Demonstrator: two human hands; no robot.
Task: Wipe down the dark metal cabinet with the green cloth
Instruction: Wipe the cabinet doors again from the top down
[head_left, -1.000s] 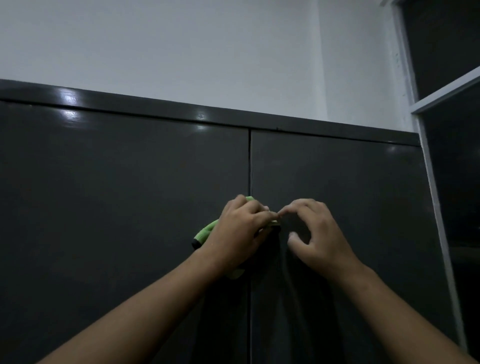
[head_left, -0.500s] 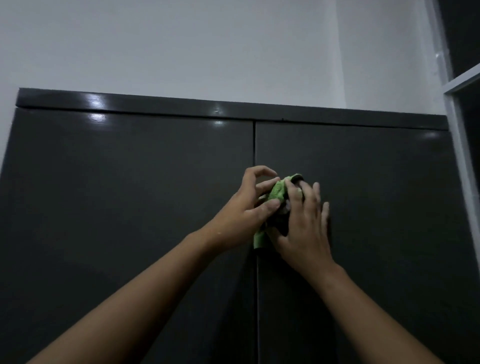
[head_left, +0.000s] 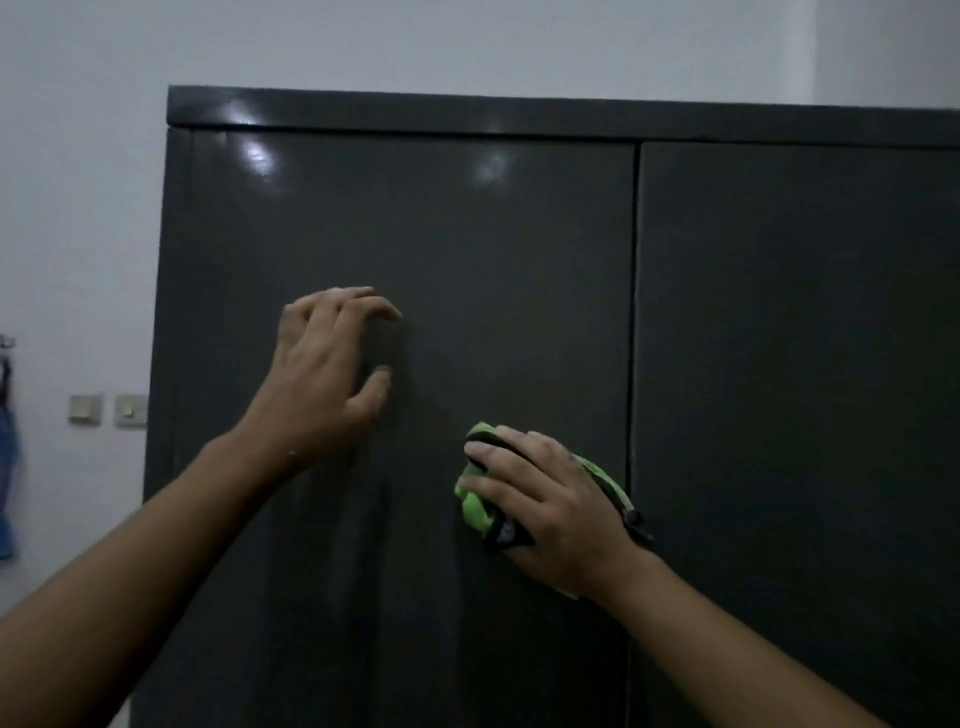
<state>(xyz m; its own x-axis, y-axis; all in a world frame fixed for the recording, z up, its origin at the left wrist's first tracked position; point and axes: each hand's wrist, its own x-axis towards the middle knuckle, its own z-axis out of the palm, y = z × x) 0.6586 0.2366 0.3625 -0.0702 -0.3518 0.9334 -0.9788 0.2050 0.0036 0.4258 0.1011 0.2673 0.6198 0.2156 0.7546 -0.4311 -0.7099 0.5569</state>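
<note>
Green cloth (head_left: 475, 506) slants down-right on the cabinet (head_left: 519, 260) beside its door seam (head_left: 635, 312), pressed under the flat right hand (head_left: 550, 514); left hand (head_left: 322, 379) loose, empty.

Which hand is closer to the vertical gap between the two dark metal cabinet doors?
Right. The right hand, pressing the green cloth, lies just left of the gap; the left hand is farther left, mid-door.

Cabinet door (head_left: 467, 249) flat; switches (head_left: 85, 409) beside (on wall (head_left: 78, 208)).
</note>
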